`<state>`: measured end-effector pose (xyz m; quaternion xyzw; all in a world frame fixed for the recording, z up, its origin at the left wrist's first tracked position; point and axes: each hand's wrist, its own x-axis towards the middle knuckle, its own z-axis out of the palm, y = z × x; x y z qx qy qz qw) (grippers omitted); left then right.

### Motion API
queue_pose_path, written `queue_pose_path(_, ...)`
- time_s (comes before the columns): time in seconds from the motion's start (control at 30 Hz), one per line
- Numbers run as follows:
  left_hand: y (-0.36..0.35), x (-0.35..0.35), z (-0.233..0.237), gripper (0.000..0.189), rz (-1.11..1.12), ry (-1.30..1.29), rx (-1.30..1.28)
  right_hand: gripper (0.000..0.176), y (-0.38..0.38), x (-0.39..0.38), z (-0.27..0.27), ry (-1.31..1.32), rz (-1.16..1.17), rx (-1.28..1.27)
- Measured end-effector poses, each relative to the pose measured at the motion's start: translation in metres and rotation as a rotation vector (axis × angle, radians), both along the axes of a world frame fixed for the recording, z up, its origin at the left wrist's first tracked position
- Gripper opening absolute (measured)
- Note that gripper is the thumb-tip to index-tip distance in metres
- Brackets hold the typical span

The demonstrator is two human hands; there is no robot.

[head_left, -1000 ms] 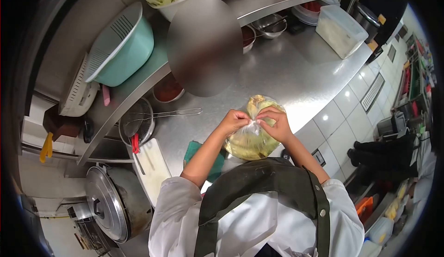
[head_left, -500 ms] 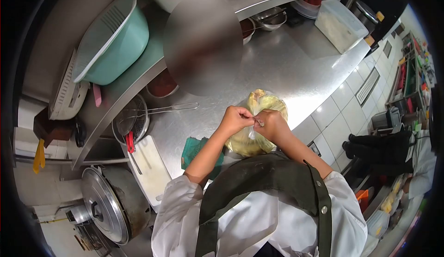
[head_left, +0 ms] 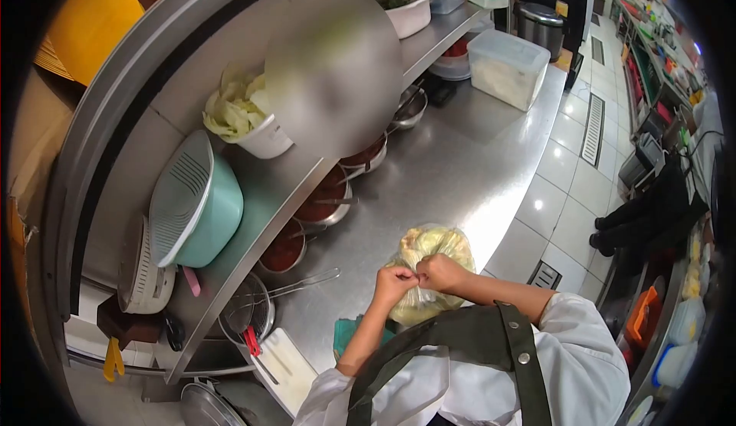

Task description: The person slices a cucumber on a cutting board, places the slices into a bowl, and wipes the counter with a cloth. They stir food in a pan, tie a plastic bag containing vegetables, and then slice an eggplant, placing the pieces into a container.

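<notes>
A clear plastic bag [head_left: 451, 242] of pale yellow, cut-up food sits on the steel counter close to my body. My left hand [head_left: 394, 283] pinches at the gathered plastic on the bag's top, thumb against fingers. Right beside it, my right hand [head_left: 442, 273] is closed on the same gathered neck, its knuckles up. The two sets of fingertips nearly meet, and the exact grip between them is hidden. By my left forearm a green cloth [head_left: 349, 334] lies partly covered.
A white cutting board [head_left: 285, 368] and a red-handled strainer [head_left: 249, 311] are at the left. Pots of red sauce [head_left: 282, 247] line the shelf's underside. Above stands a mint basin [head_left: 218, 219]. A lidded clear container [head_left: 507, 70] is at the far end of the steel counter [head_left: 429, 169].
The view has tilted up and shifted, so more of the shelf and the sauce pots show. Both hands stay together at the bag's neck.
</notes>
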<state>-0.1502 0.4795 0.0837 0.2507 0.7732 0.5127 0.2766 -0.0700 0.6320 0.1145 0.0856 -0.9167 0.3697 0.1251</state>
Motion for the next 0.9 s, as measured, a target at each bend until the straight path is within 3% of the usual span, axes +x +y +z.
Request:
queue_pose_path(0.17,-0.005,0.004,-0.007,0.012,0.009,-0.03,0.082,0.011,0.007,0.001,-0.019,0.07,0.031,-0.157)
queue_pose_path(0.3,-0.001,0.002,0.003,0.011,0.01,0.115,0.031,0.02,0.009,0.014,-0.005,-0.087,-0.039,-0.365)
queue_pose_path(0.4,-0.003,0.012,0.016,0.015,-0.042,0.25,0.027,0.027,0.01,0.022,0.005,0.058,-0.052,-0.249)
queue_pose_path(0.43,-0.001,0.016,0.026,0.017,-0.038,0.296,-0.004,0.027,0.011,0.024,-0.001,-0.039,-0.042,-0.282)
queue_pose_path(0.53,0.0,0.025,0.036,0.027,-0.035,0.351,-0.113,0.034,0.017,0.022,-0.006,0.023,0.06,-0.293)
queue_pose_path(0.67,0.005,0.032,0.031,0.034,0.135,0.315,0.029,0.034,0.014,0.013,0.006,0.009,-0.01,0.049)
queue_pose_path(0.83,0.001,0.042,0.039,0.034,0.141,0.333,0.02,0.032,0.028,0.011,-0.003,0.009,0.088,0.035)
queue_pose_path(0.9,-0.01,0.04,0.04,0.027,0.078,0.532,-0.07,0.031,0.028,0.015,-0.004,0.015,0.088,-0.003)
